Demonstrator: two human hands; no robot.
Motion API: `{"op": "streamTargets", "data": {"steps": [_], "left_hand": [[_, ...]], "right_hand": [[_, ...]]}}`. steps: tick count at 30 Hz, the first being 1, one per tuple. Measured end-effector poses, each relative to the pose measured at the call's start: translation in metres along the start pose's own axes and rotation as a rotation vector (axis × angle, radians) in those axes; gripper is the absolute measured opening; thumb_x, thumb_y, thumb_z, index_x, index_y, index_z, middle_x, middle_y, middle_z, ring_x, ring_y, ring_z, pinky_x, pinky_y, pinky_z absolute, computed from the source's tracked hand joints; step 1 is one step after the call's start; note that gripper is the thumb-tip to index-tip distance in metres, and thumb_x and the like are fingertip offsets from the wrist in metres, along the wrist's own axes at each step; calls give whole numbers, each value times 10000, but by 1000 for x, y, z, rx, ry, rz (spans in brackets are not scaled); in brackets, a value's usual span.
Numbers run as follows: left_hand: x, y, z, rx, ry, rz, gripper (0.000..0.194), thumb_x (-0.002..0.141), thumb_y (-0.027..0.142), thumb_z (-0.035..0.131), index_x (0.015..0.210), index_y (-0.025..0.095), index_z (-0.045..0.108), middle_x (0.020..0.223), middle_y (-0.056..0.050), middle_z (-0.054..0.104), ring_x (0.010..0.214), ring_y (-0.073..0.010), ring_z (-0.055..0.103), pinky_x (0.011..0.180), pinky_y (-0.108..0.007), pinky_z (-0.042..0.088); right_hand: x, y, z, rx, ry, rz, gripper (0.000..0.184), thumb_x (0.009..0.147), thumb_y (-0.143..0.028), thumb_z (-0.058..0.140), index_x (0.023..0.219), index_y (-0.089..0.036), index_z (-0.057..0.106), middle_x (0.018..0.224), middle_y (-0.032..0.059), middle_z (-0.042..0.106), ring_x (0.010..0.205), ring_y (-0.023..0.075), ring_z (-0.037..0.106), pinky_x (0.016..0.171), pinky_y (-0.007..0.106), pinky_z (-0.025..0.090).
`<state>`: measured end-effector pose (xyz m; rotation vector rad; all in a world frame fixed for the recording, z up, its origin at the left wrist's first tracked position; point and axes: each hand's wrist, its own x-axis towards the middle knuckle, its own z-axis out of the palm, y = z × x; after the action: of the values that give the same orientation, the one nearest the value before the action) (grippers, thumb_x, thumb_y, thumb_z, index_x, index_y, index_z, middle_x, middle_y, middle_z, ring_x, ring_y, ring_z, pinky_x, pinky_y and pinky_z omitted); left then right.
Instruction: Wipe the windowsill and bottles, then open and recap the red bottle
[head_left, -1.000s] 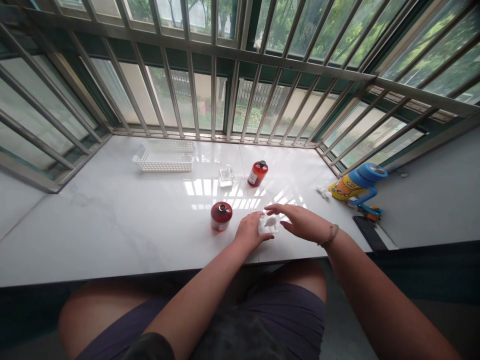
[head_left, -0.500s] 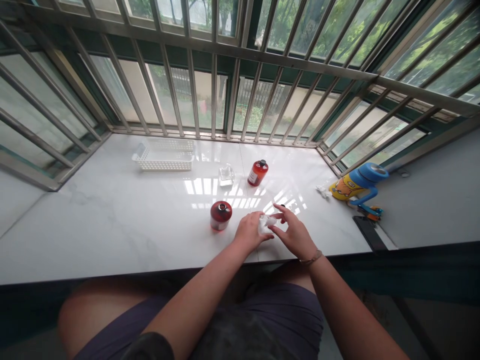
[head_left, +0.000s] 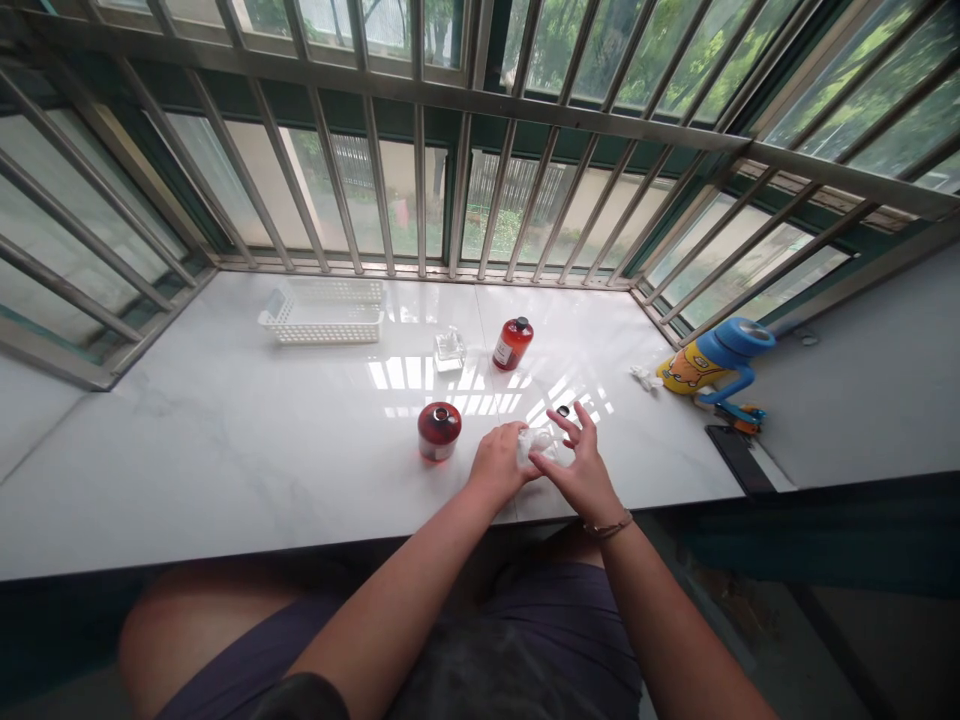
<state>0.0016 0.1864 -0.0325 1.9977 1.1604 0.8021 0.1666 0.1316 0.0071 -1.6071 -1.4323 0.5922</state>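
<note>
My left hand (head_left: pixel 499 464) is closed around a small clear glass bottle with white tissue (head_left: pixel 535 446) bunched on it, and the tissue hides most of the glass. My right hand (head_left: pixel 577 472) sits just right of it, with the fingers spread and curved and the lower fingers touching the tissue. A small black cap (head_left: pixel 562 411) lies on the white marble sill (head_left: pixel 225 450) just beyond my right fingertips. To the left of my left hand stands a squat red glass bottle (head_left: pixel 439 431).
Farther back stand a red bottle with a label (head_left: pixel 513 343), a square clear glass bottle (head_left: pixel 450 351) and a white plastic basket (head_left: pixel 322 325). White scraps (head_left: pixel 643 377), a yellow-and-blue toy (head_left: pixel 712 358) and a black phone (head_left: pixel 739 458) lie right. Barred windows (head_left: pixel 375 190) edge the sill.
My right hand has moved in from the right and now touches the tissue. The black cap has come into view beyond its fingers. My left hand stays in about the same place.
</note>
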Motion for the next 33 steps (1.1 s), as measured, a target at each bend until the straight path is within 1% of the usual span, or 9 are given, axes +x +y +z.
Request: {"op": "streamTargets", "data": {"steps": [5, 10, 15, 19, 21, 24, 28, 30, 33], "left_hand": [[0, 0, 0, 3, 8, 11, 685, 734, 375, 936, 1296, 212, 579, 1246, -102, 707, 1159, -318, 665, 1029, -472, 518], [0, -1, 1, 8, 15, 36, 651, 770, 375, 909, 1306, 221, 574, 1260, -97, 702, 1168, -309, 663, 1040, -471, 512], [0, 0, 1, 12, -3, 24, 679, 756, 418, 918, 1306, 222, 570, 1272, -107, 700, 1187, -322, 659, 1053, -482, 506], [0, 1, 0, 11, -2, 30, 660, 765, 380, 909, 1311, 232, 570, 1268, -93, 701, 1181, -311, 665, 1053, -470, 507], [0, 1, 1, 11, -7, 40, 661, 762, 406, 913, 1304, 235, 575, 1257, -89, 703, 1173, -312, 668, 1045, -469, 510], [-2, 1, 3, 14, -15, 45, 680, 757, 401, 919, 1316, 227, 573, 1281, -98, 698, 1191, -321, 663, 1058, -477, 506], [-3, 0, 6, 20, -17, 46, 683, 766, 364, 910, 1338, 227, 563, 1308, -101, 689, 1211, -324, 656, 1067, -481, 501], [-4, 0, 6, 20, -17, 54, 682, 769, 402, 908, 1332, 228, 564, 1299, -96, 692, 1200, -323, 657, 1056, -482, 504], [-5, 0, 7, 20, -17, 66, 672, 773, 412, 904, 1324, 222, 568, 1291, -93, 698, 1190, -319, 659, 1054, -479, 502]], "right_hand": [[-7, 2, 4, -20, 102, -29, 874, 869, -403, 791, 1599, -251, 335, 1156, 83, 710, 1145, 286, 680, 1093, 542, 508], [-8, 0, 3, 5, 3, -136, 837, 923, -366, 731, 1611, -256, 268, 1347, 131, 681, 1390, 304, 569, 1187, 570, 434], [-6, -2, 3, -69, 132, -52, 779, 859, -448, 805, 1498, -242, 410, 1139, 92, 722, 1139, 307, 697, 1059, 555, 535], [-7, -1, 5, -15, 51, -106, 757, 909, -426, 748, 1529, -251, 350, 1351, 153, 668, 1368, 317, 589, 1170, 576, 449], [-8, 0, 7, -5, 42, -56, 709, 928, -425, 724, 1515, -256, 366, 1262, 136, 705, 1308, 317, 635, 1124, 573, 490], [-7, 1, 9, -25, 146, 35, 786, 815, -469, 839, 1437, -250, 411, 1145, 106, 714, 1150, 322, 699, 1042, 569, 542], [-7, -1, 9, 71, 25, -42, 781, 880, -434, 779, 1488, -270, 317, 1357, 154, 687, 1422, 317, 557, 1200, 604, 407], [-8, -1, 11, 126, -11, -44, 677, 943, -416, 708, 1481, -273, 322, 1291, 133, 734, 1460, 294, 528, 1219, 605, 383], [-10, -1, 14, 108, 104, 12, 648, 906, -433, 759, 1406, -261, 384, 1108, 93, 770, 1256, 308, 674, 1121, 591, 481]]}}
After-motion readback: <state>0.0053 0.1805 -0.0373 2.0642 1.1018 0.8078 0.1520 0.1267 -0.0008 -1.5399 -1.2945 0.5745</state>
